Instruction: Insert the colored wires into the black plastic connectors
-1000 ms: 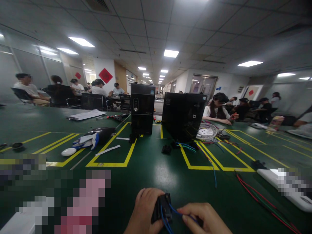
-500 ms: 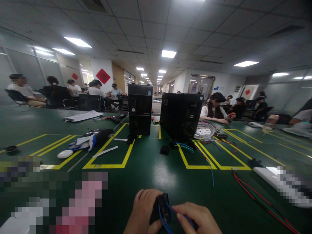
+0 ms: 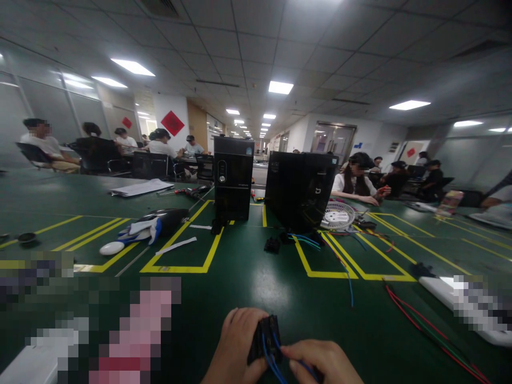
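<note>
At the bottom middle, my left hand (image 3: 240, 344) is wrapped round a small black block-like part (image 3: 269, 332) with slots in its face. Blue wires (image 3: 271, 358) run from the part down toward the bottom edge. My right hand (image 3: 322, 360) pinches one of these, a blue wire (image 3: 277, 341), between thumb and fingertips close to the part's right side. Where the wire's end meets the block is too small to make out.
Two black computer cases (image 3: 234, 178) stand ahead on the green table (image 3: 256, 288). A similar black part (image 3: 272, 245) lies before them. Red and green wires (image 3: 420, 322) and a white device (image 3: 472, 314) lie at right, gloves (image 3: 140, 232) at left. A co-worker (image 3: 358, 181) sits across.
The view has shifted slightly. My right fingertips sit a little lower along the blue wire, and my left hand still holds the black part.
</note>
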Motion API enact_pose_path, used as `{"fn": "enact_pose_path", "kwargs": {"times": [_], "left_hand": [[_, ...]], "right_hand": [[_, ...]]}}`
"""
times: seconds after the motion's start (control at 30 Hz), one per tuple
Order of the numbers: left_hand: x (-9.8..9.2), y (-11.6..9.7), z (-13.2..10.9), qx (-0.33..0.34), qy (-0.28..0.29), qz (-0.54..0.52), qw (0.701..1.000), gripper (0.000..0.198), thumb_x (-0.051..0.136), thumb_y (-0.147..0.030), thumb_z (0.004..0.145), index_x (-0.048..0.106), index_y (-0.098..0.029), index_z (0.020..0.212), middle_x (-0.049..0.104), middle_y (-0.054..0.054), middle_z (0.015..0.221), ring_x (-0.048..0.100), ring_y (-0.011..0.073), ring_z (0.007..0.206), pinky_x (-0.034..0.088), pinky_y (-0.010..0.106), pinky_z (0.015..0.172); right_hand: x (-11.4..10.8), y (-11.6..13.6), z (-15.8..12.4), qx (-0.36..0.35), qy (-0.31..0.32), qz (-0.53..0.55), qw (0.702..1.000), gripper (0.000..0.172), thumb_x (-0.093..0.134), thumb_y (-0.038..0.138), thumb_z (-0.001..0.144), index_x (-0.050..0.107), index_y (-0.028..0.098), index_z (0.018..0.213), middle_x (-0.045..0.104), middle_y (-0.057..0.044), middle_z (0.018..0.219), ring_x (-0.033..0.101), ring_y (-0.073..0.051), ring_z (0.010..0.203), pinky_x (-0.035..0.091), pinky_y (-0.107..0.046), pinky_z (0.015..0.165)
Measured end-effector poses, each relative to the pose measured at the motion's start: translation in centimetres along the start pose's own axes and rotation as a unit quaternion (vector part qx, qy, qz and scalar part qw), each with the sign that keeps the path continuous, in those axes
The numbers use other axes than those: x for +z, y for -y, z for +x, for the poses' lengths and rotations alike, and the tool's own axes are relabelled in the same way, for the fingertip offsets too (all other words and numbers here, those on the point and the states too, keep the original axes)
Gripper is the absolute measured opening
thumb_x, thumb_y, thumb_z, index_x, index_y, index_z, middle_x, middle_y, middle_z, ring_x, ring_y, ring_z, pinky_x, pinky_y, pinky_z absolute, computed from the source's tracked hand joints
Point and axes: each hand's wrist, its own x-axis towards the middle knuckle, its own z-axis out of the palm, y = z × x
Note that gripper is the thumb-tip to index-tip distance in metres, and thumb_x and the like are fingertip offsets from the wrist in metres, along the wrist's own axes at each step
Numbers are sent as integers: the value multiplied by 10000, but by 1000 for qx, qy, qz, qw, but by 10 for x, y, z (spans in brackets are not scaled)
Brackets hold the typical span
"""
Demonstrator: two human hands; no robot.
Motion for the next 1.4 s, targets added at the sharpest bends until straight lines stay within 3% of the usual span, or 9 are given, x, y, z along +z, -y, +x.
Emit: {"fn": "enact_pose_path", "kwargs": {"times": [0.27,0.53,0.63,0.77,0.87,1.0,1.17,1.3,1.4], "left_hand": [[1,0,2,-8,3,-13,1000,411,699,-273,746,542,-220,1122,639,73,1100,580,285,1037,427,491,944],[0,0,1,-13,7,-17,1000,407,700,-246,744,539,-215,1117,632,70,1095,567,284,1042,411,491,951],[1,1,1,-13,8,-19,1000,410,696,-234,744,533,-211,1119,628,72,1106,564,280,1040,419,481,937],[1,0,0,-27,17,-22,999,449,692,-181,713,531,-216,1130,628,68,1122,560,276,1050,397,485,961],[1,-1,1,-37,15,-22,999,462,678,-160,702,534,-217,1137,627,68,1139,553,276,1069,380,482,981],[-1,-3,4,-52,29,-16,998,454,691,-178,680,560,-201,1114,637,72,1115,563,284,1052,390,482,965],[-1,0,7,-58,40,-5,998,474,709,-176,645,580,-207,1100,650,60,1096,576,277,1045,388,459,968],[8,11,7,-62,25,7,998,457,757,-258,645,599,-244,1074,672,28,1070,598,265,1029,407,425,952],[20,23,8,-60,1,25,998,428,769,-369,661,618,-274,1050,700,10,1030,635,260,983,444,409,909]], "right_hand": [[-4,-5,-2,124,-46,34,991,353,447,371,874,728,177,965,606,-5,591,534,-160,559,395,-251,541],[3,-11,0,121,-17,103,987,342,487,378,854,739,146,857,584,0,563,481,-134,509,363,-224,485],[1,-5,-5,103,-151,130,974,331,522,422,864,731,188,968,619,-9,609,553,-161,555,433,-236,526],[-8,2,-17,116,-388,214,889,366,571,455,868,633,228,1148,499,52,517,466,-126,430,371,-206,393],[-20,1,-18,116,-464,246,843,372,581,447,877,579,234,1181,485,63,545,455,-113,447,372,-199,401],[-39,-10,-9,112,-454,256,846,401,599,465,861,562,217,1174,556,36,669,472,-106,471,390,-217,423],[-59,-28,12,112,-389,189,894,439,530,465,884,552,172,1210,567,22,721,489,-113,499,414,-251,489],[-73,-41,46,148,-296,77,940,466,424,433,903,569,123,1219,535,29,634,528,-155,522,421,-277,493],[-78,-55,84,153,-251,35,955,349,485,350,890,647,141,1119,609,6,676,595,-182,630,469,-303,604]]}}
